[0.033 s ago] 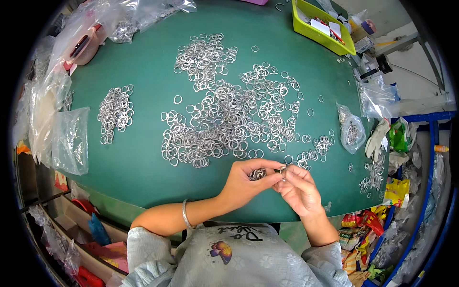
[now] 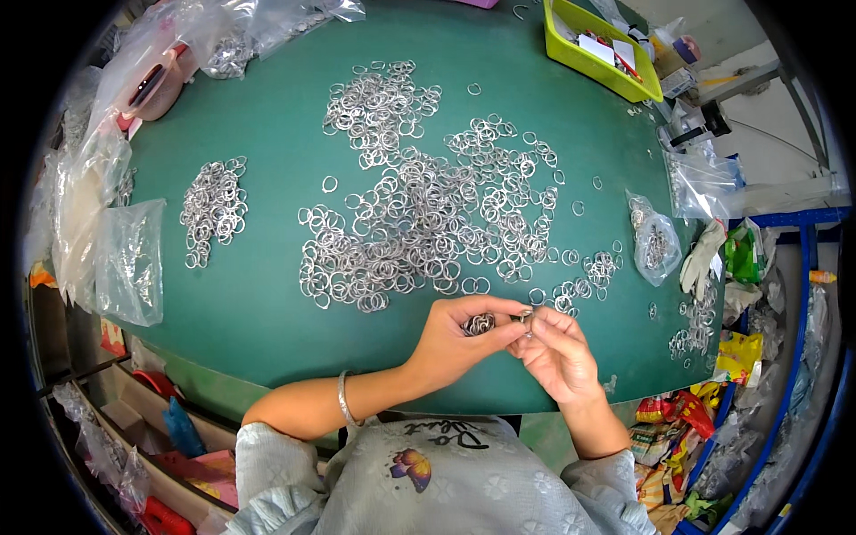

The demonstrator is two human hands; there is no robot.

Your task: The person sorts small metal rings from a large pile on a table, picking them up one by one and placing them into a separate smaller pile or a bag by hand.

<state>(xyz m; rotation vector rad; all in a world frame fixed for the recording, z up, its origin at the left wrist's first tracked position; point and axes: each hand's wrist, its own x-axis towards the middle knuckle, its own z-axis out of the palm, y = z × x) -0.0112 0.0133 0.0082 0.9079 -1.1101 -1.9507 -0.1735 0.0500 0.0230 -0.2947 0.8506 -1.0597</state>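
Note:
My left hand [image 2: 455,343] is closed around a small bundle of metal rings [image 2: 479,325], which shows between its thumb and curled fingers. Its thumb and forefinger meet my right hand [image 2: 562,358] at a small shiny metal ring [image 2: 526,316], mostly covered by the fingertips. The right thumb and forefinger pinch that same piece from the other side. Both hands are just above the near edge of the green table. Beyond them spreads a large heap of silver metal rings [image 2: 419,223], with a smaller cluster of rings [image 2: 584,278] just past my right hand.
A separate pile of rings [image 2: 214,212] lies at the left, near clear plastic bags [image 2: 129,263]. A yellow-green tray [image 2: 571,58] holds small items at the far right. Along the right edge are a bagged bundle [image 2: 655,245], a glove [image 2: 703,257] and more loose rings [image 2: 695,330].

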